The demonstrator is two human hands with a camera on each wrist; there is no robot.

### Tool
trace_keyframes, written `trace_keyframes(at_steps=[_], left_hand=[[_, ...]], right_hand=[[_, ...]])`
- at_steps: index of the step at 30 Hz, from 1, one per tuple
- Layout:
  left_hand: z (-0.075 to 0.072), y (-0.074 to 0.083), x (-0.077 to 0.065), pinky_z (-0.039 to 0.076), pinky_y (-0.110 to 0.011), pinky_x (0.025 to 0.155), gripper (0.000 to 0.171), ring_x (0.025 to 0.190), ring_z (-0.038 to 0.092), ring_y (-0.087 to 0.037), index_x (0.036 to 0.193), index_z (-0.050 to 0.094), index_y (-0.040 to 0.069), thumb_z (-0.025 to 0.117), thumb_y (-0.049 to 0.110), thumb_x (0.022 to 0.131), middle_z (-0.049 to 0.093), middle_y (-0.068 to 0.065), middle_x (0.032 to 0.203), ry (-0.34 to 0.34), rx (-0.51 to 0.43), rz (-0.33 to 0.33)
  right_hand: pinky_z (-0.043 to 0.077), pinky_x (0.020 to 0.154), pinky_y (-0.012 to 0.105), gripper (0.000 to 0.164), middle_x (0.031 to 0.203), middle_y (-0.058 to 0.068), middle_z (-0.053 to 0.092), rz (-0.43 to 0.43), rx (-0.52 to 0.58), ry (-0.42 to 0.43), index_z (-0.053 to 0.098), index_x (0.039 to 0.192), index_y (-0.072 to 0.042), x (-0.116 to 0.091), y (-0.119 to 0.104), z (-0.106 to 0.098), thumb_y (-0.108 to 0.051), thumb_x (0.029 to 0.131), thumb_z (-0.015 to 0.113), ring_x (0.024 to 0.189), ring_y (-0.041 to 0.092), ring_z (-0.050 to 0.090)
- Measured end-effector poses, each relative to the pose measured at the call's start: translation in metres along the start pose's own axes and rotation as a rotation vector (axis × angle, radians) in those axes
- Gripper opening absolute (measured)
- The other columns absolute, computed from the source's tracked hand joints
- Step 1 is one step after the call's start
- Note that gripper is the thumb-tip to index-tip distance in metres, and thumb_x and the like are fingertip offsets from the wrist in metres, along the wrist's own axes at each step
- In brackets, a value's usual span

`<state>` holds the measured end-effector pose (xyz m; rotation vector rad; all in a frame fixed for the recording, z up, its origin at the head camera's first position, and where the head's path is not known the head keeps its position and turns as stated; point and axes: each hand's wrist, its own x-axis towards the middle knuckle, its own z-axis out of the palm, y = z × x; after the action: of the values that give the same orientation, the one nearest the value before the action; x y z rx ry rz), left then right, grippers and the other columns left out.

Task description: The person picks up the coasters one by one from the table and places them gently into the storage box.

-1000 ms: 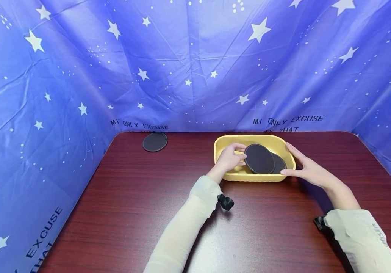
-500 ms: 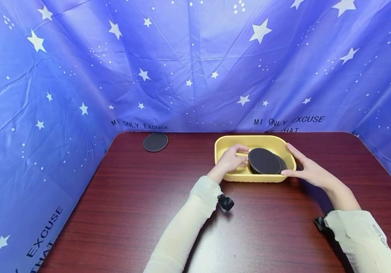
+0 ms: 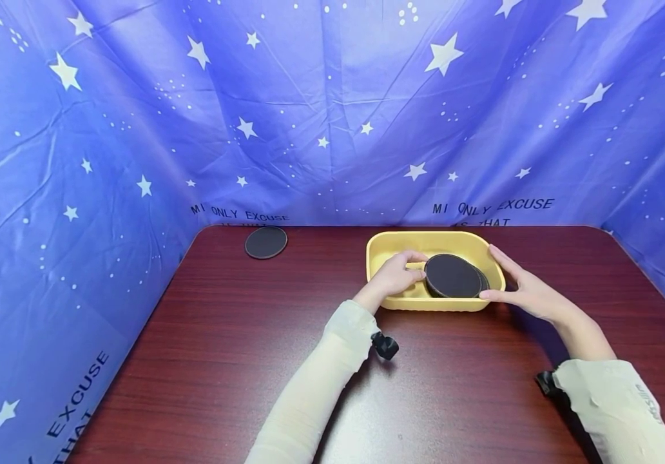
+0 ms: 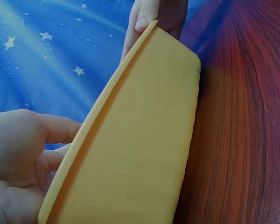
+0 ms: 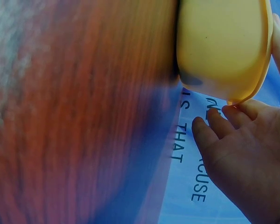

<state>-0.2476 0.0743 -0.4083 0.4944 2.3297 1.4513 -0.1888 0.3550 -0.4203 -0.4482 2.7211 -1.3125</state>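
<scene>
In the head view, a yellow plastic basin (image 3: 437, 304) stands near the table's far edge. Inside, on its right side, several round black coasters (image 3: 454, 276) lie stacked, slightly fanned out to the right. My left hand (image 3: 395, 275) reaches into the basin with its fingertips at the left edge of the stack. Behind the near wall, the left wrist view shows the left fingers (image 4: 60, 128) loosely bent. My right hand (image 3: 526, 293) holds the basin's right end, thumb over the near rim and fingers at the far corner. A single coaster (image 3: 266, 243) lies at the far left.
A dark red wooden table (image 3: 240, 341) stretches before me. Blue cloth (image 3: 321, 129) with white stars and lettering hangs along the back and both sides. Black straps (image 3: 385, 346) sit at the sleeve cuffs.
The top coaster, tilted at my left fingers a second ago, has settled lower and rightward onto the others. My left hand moved slightly right. The right hand kept its place.
</scene>
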Motion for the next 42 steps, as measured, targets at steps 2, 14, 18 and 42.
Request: trace_keyframes(at_steps=[2, 14, 18, 42], left_hand=[[0.0001, -0.0001, -0.0003, 0.061, -0.028, 0.082, 0.036, 0.111, 0.069, -0.027, 0.132, 0.060, 0.007, 0.062, 0.008, 0.096, 0.060, -0.012, 0.141, -0.001, 0.022, 0.004], [0.0010, -0.0027, 0.0020, 0.060, -0.029, 0.081, 0.035, 0.101, 0.069, -0.031, 0.133, 0.057, 0.003, 0.058, 0.006, 0.098, 0.064, -0.013, 0.136, -0.073, -0.018, 0.026], [0.0011, -0.0030, 0.0018, 0.060, -0.030, 0.082, 0.035, 0.103, 0.069, -0.031, 0.133, 0.057, 0.003, 0.058, 0.006, 0.098, 0.064, -0.015, 0.134, -0.081, -0.026, 0.024], [-0.0013, -0.0040, 0.0012, 0.059, -0.030, 0.085, 0.035, 0.099, 0.064, -0.014, 0.133, 0.058, 0.003, 0.059, 0.009, 0.098, 0.062, -0.013, 0.138, -0.166, 0.015, 0.091]], right_hand=[[0.012, 0.093, -0.011, 0.100, 0.165, 0.026, 0.010, 0.004, 0.003, -0.002, 0.005, 0.161, -0.008, -0.0001, -0.0003, 0.0000, -0.016, 0.089, 0.074, 0.154, 0.024, 0.004], [0.013, 0.093, -0.011, 0.100, 0.164, 0.029, 0.010, 0.004, 0.013, -0.006, 0.003, 0.160, -0.008, -0.0008, -0.0005, 0.0007, -0.015, 0.090, 0.073, 0.151, 0.017, 0.006], [0.014, 0.093, -0.010, 0.100, 0.164, 0.028, 0.010, 0.013, 0.016, -0.010, 0.002, 0.161, -0.011, -0.0008, -0.0003, 0.0008, -0.016, 0.090, 0.072, 0.152, 0.021, 0.006], [0.009, 0.119, 0.014, 0.100, 0.166, 0.023, 0.009, 0.047, 0.024, -0.019, 0.002, 0.161, -0.017, -0.0020, -0.0006, 0.0001, -0.018, 0.090, 0.073, 0.154, 0.034, 0.004]])
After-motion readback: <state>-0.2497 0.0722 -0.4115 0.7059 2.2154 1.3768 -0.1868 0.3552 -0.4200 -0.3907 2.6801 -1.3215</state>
